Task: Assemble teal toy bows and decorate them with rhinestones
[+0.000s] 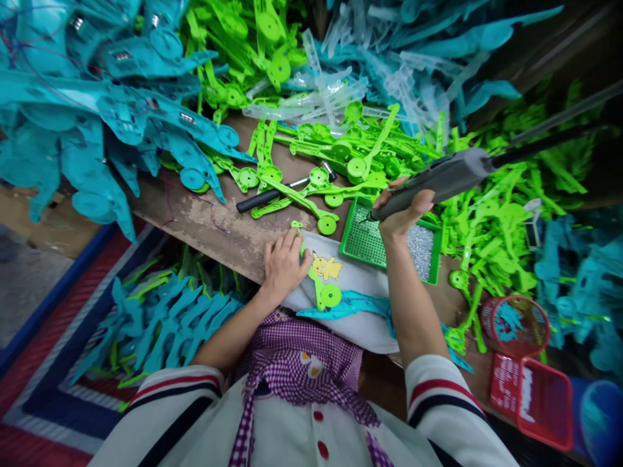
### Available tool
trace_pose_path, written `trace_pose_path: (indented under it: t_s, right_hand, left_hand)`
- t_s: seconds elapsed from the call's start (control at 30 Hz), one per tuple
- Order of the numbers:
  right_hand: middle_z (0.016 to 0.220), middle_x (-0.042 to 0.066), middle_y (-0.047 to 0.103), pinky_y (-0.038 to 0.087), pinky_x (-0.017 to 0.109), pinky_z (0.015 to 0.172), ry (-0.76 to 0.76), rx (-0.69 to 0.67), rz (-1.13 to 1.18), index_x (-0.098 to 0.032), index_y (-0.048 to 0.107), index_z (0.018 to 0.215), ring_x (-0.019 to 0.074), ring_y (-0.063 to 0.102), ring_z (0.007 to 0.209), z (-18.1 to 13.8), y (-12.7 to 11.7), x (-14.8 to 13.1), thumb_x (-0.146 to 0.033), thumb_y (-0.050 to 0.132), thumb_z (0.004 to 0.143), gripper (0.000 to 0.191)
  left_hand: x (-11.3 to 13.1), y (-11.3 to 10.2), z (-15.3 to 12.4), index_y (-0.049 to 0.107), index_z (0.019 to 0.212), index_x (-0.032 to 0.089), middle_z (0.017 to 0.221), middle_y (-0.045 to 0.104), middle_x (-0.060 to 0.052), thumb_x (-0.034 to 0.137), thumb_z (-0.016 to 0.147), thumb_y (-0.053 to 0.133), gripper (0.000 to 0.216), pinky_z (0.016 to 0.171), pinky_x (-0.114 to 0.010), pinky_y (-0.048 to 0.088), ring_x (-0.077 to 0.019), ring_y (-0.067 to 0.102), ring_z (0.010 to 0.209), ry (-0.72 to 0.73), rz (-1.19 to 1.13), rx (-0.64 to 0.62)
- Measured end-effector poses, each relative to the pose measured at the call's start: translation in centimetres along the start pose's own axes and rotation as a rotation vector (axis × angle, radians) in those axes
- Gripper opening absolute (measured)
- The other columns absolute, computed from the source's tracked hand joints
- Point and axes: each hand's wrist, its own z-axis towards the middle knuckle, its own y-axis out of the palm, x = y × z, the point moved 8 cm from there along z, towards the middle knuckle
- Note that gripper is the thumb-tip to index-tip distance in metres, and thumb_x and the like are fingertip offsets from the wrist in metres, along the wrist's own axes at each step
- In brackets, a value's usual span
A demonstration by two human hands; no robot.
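My left hand (283, 261) rests with curled fingers on a bright green plastic part (325, 293), pinning it to a white cloth (355, 305) at the table's near edge. My right hand (402, 209) is wrapped round a grey electric screwdriver (440, 179), whose tip points down over a green tray (360, 241) holding small silver screws (420, 245). A teal plastic part (353, 303) lies on the cloth beside the green one.
Heaps of green parts (350, 149), teal parts (97, 110) and clear ones (321, 97) cover the wooden table (219, 227). A black-handled tool (263, 198) lies among them. Red baskets (530, 383) sit at right. More teal parts (165, 318) lie on the floor.
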Motion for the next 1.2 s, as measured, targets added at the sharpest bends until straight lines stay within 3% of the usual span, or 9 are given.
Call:
trace_pose_path:
  t_s: [0.23, 0.4, 0.53, 0.7, 0.83, 1.03, 1.13, 1.2]
  right_hand:
    - [0.049, -0.005, 0.038, 0.030, 0.033, 0.036, -0.037, 0.043, 0.105, -0.031, 0.055, 0.072, 0.0131, 0.038, 0.038, -0.1, -0.7, -2.5, -0.095, 0.037, 0.066, 0.067]
    - [0.048, -0.006, 0.035, 0.026, 0.030, 0.034, -0.105, 0.059, 0.115, -0.028, 0.056, 0.072, 0.0132, 0.037, 0.034, 0.2, -1.0, -4.5, -0.091, 0.030, 0.073, 0.068]
    - [0.050, -0.006, 0.035, 0.027, 0.028, 0.034, -0.103, 0.057, 0.079, -0.028, 0.054, 0.074, 0.0131, 0.039, 0.035, -1.0, -1.1, -4.4, -0.094, 0.027, 0.072, 0.071]
    - [0.048, -0.004, 0.040, 0.026, 0.028, 0.030, 0.028, -0.147, 0.147, -0.027, 0.058, 0.068, 0.0128, 0.039, 0.033, -3.5, 0.5, -3.7, -0.089, 0.043, 0.071, 0.064]
    - [0.047, -0.005, 0.039, 0.026, 0.026, 0.030, -0.008, -0.038, 0.168, -0.025, 0.060, 0.069, 0.0121, 0.040, 0.032, -3.3, -0.7, -4.4, -0.090, 0.039, 0.072, 0.068]
    - [0.047, -0.005, 0.034, 0.026, 0.028, 0.030, -0.026, -0.052, 0.088, -0.027, 0.058, 0.069, 0.0126, 0.038, 0.034, -2.6, -1.5, -4.9, -0.095, 0.031, 0.071, 0.072]
    - [0.048, -0.004, 0.035, 0.027, 0.028, 0.030, -0.056, -0.033, 0.171, -0.028, 0.058, 0.069, 0.0121, 0.038, 0.034, -3.1, -0.1, -5.9, -0.094, 0.029, 0.073, 0.072]
    - [0.048, -0.004, 0.036, 0.029, 0.028, 0.031, -0.068, -0.055, 0.250, -0.028, 0.058, 0.070, 0.0121, 0.039, 0.036, -3.6, 2.7, -6.3, -0.095, 0.031, 0.071, 0.072]
  left_hand:
    - [0.2, -0.2, 0.0, 0.063, 0.130, 0.017, 0.147, 0.057, -0.012, 0.033, 0.095, 0.045, 0.042, 0.099, -0.047, 0.042, -0.0310, 0.059, 0.121, 0.012, 0.018, -0.001]
    - [0.1, 0.0, 0.0, 0.062, 0.132, 0.019, 0.148, 0.056, -0.011, 0.034, 0.096, 0.045, 0.043, 0.100, -0.047, 0.041, -0.0315, 0.058, 0.122, 0.005, 0.003, -0.003]
    - [0.1, 0.0, 0.0, 0.062, 0.131, 0.019, 0.148, 0.056, -0.011, 0.033, 0.096, 0.045, 0.042, 0.099, -0.047, 0.042, -0.0310, 0.058, 0.122, 0.012, 0.001, -0.008]
    - [0.2, 0.0, 0.0, 0.062, 0.130, 0.017, 0.149, 0.055, -0.011, 0.034, 0.096, 0.045, 0.042, 0.099, -0.047, 0.042, -0.0309, 0.059, 0.120, 0.026, 0.021, -0.004]
    - [0.2, 0.0, 0.0, 0.062, 0.132, 0.017, 0.150, 0.055, -0.011, 0.033, 0.096, 0.044, 0.043, 0.099, -0.047, 0.042, -0.0310, 0.059, 0.121, 0.028, 0.017, 0.002]
    - [0.0, 0.1, 0.0, 0.061, 0.133, 0.018, 0.149, 0.055, -0.011, 0.034, 0.097, 0.044, 0.043, 0.100, -0.048, 0.041, -0.0312, 0.058, 0.121, 0.015, -0.004, 0.003]
    - [0.3, 0.2, 0.0, 0.061, 0.133, 0.017, 0.151, 0.053, -0.011, 0.033, 0.097, 0.044, 0.043, 0.101, -0.047, 0.041, -0.0310, 0.058, 0.123, 0.020, 0.012, -0.006]
    - [0.5, 0.2, 0.0, 0.061, 0.132, 0.016, 0.152, 0.052, -0.012, 0.032, 0.097, 0.044, 0.043, 0.101, -0.047, 0.041, -0.0308, 0.058, 0.124, 0.024, 0.042, -0.023]
